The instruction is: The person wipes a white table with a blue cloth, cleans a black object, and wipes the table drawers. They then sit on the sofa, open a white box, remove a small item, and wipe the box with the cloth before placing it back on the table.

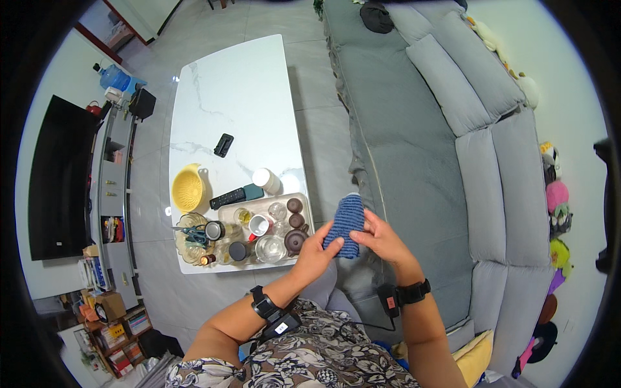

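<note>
A blue striped folded cloth (347, 224) is held up between both hands, over the gap between the table and the sofa. My left hand (318, 250) grips its lower left side, thumb on top. On its right side, my right hand (381, 238) pinches the edge with thumb and fingers. Left of the hands, a tray (304, 201) on the table bears a dark clay teapot (294, 241), small brown cups, a white mug (260, 225) with a red handle, a glass bowl (270, 249) and other glassware.
The white marble-patterned table (237, 97) also holds a yellow basket (188, 188), a remote control (227, 198), a white jar (266, 180), a black holder (223, 145) and scissors (195, 234) on a glass dish. A long grey sofa (407, 169) runs along the right.
</note>
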Demonstrator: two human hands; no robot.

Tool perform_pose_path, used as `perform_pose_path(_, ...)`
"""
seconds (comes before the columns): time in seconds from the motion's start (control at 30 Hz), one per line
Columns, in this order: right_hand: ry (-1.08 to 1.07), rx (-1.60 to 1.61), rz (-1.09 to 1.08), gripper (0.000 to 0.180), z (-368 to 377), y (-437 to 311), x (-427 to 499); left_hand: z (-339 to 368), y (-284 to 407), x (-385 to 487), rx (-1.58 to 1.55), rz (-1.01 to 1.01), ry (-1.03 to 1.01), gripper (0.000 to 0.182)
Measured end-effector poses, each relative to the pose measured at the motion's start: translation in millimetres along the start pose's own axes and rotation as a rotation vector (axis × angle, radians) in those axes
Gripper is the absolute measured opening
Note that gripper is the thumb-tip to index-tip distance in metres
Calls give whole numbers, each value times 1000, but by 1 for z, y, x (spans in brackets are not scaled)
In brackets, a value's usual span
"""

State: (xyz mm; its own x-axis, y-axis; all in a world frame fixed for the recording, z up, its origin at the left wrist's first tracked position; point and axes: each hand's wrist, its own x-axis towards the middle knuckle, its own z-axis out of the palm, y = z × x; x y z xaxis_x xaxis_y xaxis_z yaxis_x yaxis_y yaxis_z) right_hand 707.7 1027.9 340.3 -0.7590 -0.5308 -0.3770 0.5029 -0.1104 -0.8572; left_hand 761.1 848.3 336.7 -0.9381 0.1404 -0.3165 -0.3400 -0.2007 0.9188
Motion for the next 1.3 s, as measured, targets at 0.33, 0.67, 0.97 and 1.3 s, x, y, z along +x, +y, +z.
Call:
perform_pose_path(0.33,29,55,71,61,-88,-26,165,-9,-9,173,-470,-217,287,36)
perform_pose_path(0.67,175,145,461,60,-166,49,309,-75,-50,219,-602,-374,779,39)
perform_pose_path(0.97,72,-657,568,68,-191,204,457,-120,-111,255,-523,-300,969,51)
perform_pose_path(1.3,-159,-1120,234,59,-239,361,567,-100,-207,301,-542,-54,1050,64)
